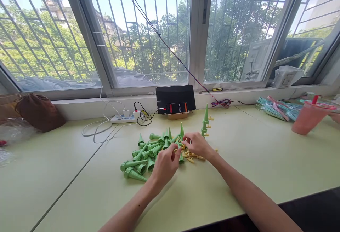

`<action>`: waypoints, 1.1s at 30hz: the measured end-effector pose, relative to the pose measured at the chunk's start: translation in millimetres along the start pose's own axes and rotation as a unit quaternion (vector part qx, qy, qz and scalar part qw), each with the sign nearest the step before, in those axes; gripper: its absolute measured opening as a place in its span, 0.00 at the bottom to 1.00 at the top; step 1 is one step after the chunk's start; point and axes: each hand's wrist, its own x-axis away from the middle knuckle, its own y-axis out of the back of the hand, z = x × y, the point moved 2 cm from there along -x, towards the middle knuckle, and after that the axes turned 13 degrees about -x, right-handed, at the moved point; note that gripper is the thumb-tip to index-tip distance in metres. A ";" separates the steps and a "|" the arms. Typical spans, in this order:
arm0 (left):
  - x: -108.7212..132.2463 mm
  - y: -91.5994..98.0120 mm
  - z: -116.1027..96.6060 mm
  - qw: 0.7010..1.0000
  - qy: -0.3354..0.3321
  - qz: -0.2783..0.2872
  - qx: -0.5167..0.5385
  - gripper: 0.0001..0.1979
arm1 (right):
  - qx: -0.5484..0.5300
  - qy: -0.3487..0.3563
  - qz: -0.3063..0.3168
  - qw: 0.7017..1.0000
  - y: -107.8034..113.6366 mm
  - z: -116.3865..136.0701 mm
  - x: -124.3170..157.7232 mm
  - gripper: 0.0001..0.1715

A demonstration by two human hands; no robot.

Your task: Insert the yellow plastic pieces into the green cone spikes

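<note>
My left hand is closed, its thumb and forefinger pinching a green plastic cone spike whose wide collar points down. Close beside it, my right hand has its fingertips pinched together near the spike's upper part; what sits between them is too small to make out. Left of and behind my left hand lies a heap of green cone spikes. Small yellow T-shaped plastic pieces are scattered under and beside my right hand. Behind that hand rises a stack of nested green spikes with yellow pieces sticking out sideways.
A tablet leans on the sill behind a phone. A power strip with cables is to its left. At right are a pink cup and plastic-wrapped strips; at far left, a brown bag.
</note>
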 end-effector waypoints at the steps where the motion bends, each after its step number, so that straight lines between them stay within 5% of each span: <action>1: 0.8 -1.0 -0.2 1.000 -0.011 -0.001 -0.002 0.10 | 0.004 0.001 0.006 1.000 -0.7 -0.9 0.0 0.05; 19: 5.1 -10.6 4.3 0.990 -0.088 0.006 -0.108 0.10 | 0.000 0.037 -0.014 0.999 -4.9 -0.7 -0.6 0.11; 25: 2.7 -8.2 7.7 0.991 -0.067 -0.036 -0.108 0.07 | -0.077 0.061 -0.107 0.989 1.1 14.4 0.2 0.10; 33: -0.5 -6.1 12.7 0.994 -0.015 -0.052 -0.090 0.12 | -0.136 0.095 -0.061 0.984 -4.5 26.7 4.6 0.09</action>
